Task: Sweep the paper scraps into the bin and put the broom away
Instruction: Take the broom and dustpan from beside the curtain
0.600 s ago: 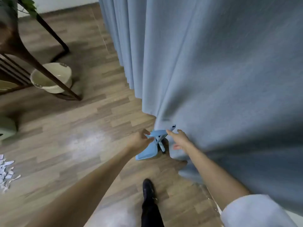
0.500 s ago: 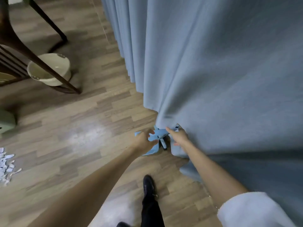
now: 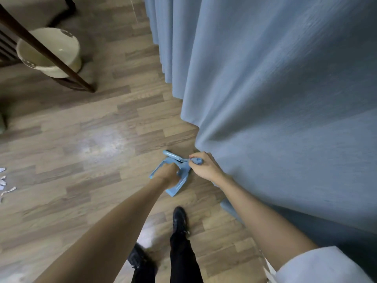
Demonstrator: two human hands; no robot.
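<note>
Broom/dustpan set (image 3: 179, 180), pale blue, at curtain (image 3: 275, 99) edge: left hand (image 3: 168, 175) fisted around its frame, right hand (image 3: 204, 166) closed on the handle tip.

White sleeve (image 3: 318, 266), black trousers (image 3: 183, 260), black shoes (image 3: 179, 218)

Both arms reach down, left hand (image 3: 168, 175) fisted, right hand (image 3: 205, 167) with fingers (image 3: 193, 158) pinched.

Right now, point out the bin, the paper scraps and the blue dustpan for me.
bin (image 3: 67, 56), head view, on its cream side wall under the chair leg.
paper scraps (image 3: 3, 181), head view, on a white piece at the left edge.
blue dustpan (image 3: 179, 185), head view, on its lower edge below the left hand.
</note>
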